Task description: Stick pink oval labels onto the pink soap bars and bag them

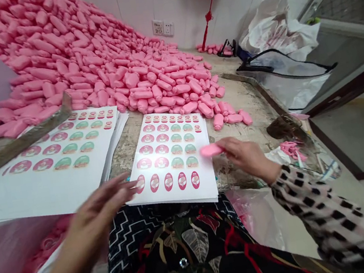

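My right hand [245, 156] pinches one pink oblong piece [211, 150], rounded and slightly blurred, over the right edge of a sticker sheet [168, 194]. That white sheet lies in front of me and bears rows of red, pink and green labels, with oval ones along the bottom. My left hand [95, 218] is at the sheet's lower left corner, blurred, its fingers stretched out. The fingertips come up to the leftmost oval label [140, 184]; whether they touch it I cannot tell.
A large heap of similar pink pieces [87, 54] covers the back left of the worktable [234, 74]. More sticker sheets [56, 187] lie at left under a wooden strip [25, 139]. A clear bag with black trim [293, 79] stands at right. Pink scraps [292, 151] lie near the right edge.
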`<state>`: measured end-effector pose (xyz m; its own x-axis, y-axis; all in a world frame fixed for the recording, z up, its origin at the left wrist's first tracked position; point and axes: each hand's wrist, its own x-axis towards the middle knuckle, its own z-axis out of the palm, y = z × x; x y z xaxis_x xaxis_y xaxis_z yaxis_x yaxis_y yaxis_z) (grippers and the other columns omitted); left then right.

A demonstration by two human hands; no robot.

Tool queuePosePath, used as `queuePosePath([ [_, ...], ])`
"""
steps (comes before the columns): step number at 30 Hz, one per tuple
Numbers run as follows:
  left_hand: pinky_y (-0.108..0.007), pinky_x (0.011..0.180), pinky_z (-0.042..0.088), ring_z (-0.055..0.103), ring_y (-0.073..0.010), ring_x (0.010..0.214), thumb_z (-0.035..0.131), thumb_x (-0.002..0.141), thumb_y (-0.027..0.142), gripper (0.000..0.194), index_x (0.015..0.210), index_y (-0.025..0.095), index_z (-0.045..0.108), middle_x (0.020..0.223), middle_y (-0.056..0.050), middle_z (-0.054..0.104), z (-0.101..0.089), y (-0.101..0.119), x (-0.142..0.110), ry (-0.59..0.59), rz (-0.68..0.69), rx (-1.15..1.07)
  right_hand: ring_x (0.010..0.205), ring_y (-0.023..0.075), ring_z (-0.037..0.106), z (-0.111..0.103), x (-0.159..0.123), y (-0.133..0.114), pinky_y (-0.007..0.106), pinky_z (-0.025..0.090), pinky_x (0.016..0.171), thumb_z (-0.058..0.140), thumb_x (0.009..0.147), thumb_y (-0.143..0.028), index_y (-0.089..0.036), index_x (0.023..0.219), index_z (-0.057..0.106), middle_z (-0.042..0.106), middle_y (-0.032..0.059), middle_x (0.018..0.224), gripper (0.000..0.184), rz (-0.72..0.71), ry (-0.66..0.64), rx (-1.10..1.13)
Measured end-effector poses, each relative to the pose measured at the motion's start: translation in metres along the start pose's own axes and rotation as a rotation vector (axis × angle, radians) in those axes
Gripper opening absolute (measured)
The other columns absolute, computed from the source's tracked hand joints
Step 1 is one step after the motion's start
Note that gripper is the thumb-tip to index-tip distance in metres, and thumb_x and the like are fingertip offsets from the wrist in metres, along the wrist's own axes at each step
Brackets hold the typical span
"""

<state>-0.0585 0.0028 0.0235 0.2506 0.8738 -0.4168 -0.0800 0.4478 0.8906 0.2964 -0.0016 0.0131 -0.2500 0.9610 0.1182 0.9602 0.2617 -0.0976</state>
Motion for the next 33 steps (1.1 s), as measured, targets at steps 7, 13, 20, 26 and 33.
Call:
queuePosePath([
  [7,-0.034,0.069,0.051,0.067,-0.0221,0.075,0.063,0.076,0.029,0.035,0.105,0.012,0.054,0.090,-0.013,0.067,0.066,-0.027,0.027,-0.830,-0.463,-0.211,0.108,0.0150,0.054,-0.020,-0.022,-0.092,0.029,0.047,0.085,0.049,0.084,-0.016,-0.027,0.128,0.047,0.050,0.0041,0.129,0.045,-0.324,-0.041,0.611],
  [13,-0.027,0.062,0.046,0.059,-0.0138,0.061,0.067,0.069,0.022,0.033,0.094,0.020,0.045,0.072,0.002,0.059,0.062,-0.032,0.016,-0.570,-0.241,-0.028,0.091,0.0158,0.055,0.013,-0.022,-0.075,0.029,0.045,0.078,0.039,0.093,-0.036,-0.025,0.111,0.060,0.057,0.0040,0.094,0.030,0.145,-0.034,0.680],
  [20,-0.037,0.096,0.039,0.047,-0.0230,0.119,0.048,0.082,0.020,0.034,0.116,0.021,0.052,0.132,-0.009,0.048,0.063,-0.044,0.015,-0.383,0.515,1.096,0.087,0.0185,0.053,0.043,-0.020,-0.084,0.029,0.038,0.073,0.041,0.092,-0.030,-0.021,0.093,0.062,0.058,0.0053,0.091,0.022,0.252,0.050,0.170],
  [26,-0.040,0.073,0.049,0.062,-0.0286,0.097,0.045,0.084,0.020,0.058,0.140,0.031,0.032,0.152,-0.015,0.013,0.073,-0.057,0.016,-0.419,0.515,1.621,0.084,0.0169,0.053,0.041,-0.018,-0.084,0.027,0.036,0.069,0.040,0.093,-0.031,-0.022,0.090,0.061,0.057,0.0040,0.088,0.022,0.218,0.019,0.086],
  [33,-0.038,0.065,0.049,0.065,-0.0256,0.083,0.046,0.085,0.024,0.058,0.140,0.038,0.031,0.152,-0.016,0.007,0.074,-0.058,0.017,-0.407,0.544,1.719,0.083,0.0159,0.054,0.039,-0.018,-0.079,0.027,0.035,0.065,0.042,0.092,-0.031,-0.023,0.089,0.062,0.058,0.0028,0.089,0.022,0.174,-0.031,0.096],
])
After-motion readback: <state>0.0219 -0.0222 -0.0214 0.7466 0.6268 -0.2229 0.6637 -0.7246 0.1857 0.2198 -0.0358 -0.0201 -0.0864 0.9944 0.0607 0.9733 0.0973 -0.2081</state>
